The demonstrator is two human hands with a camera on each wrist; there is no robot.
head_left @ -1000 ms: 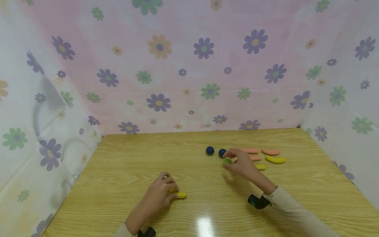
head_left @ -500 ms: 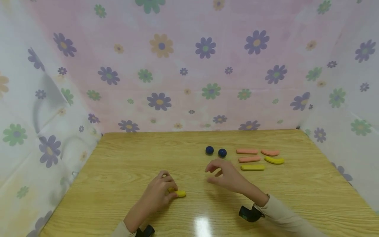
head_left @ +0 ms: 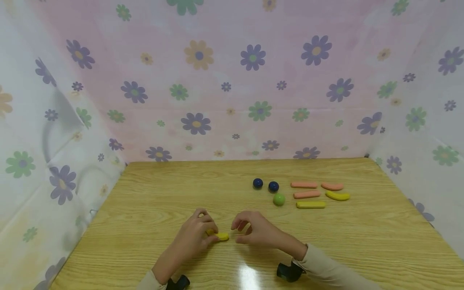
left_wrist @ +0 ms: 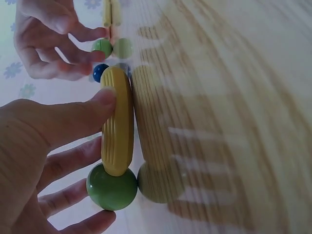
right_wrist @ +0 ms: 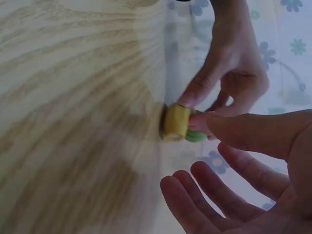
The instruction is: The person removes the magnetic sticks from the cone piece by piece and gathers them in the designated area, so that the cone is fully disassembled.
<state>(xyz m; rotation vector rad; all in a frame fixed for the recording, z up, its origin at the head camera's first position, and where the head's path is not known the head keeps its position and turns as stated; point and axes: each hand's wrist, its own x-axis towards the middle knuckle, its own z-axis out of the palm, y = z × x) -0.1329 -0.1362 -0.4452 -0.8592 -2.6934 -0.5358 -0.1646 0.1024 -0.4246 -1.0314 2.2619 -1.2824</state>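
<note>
My left hand (head_left: pixel 195 233) rests at the table and holds a ridged yellow bar (left_wrist: pixel 117 122), the thumb on its near face and the fingers behind. A green ball (left_wrist: pixel 112 187) sits at one end of that bar, beside the left fingertips; in the head view the hand hides it. My right hand (head_left: pixel 259 229) hovers just right of the bar's free end, fingers bent and spread, with nothing between them. Behind it on the table lies another green ball (head_left: pixel 279 199).
Two dark blue balls (head_left: pixel 257 183) lie farther back. To their right are two salmon sticks (head_left: pixel 303 185), a straight yellow stick (head_left: pixel 311 205), a curved salmon piece (head_left: pixel 332 186) and a curved yellow piece (head_left: pixel 338 195). Flowered cloth (head_left: pixel 232 100) walls in the wooden table (head_left: pixel 163 189).
My right hand has let go of a green ball near the blue balls and moved left and nearer, toward the bar. My left hand stays in place on the yellow bar.
</note>
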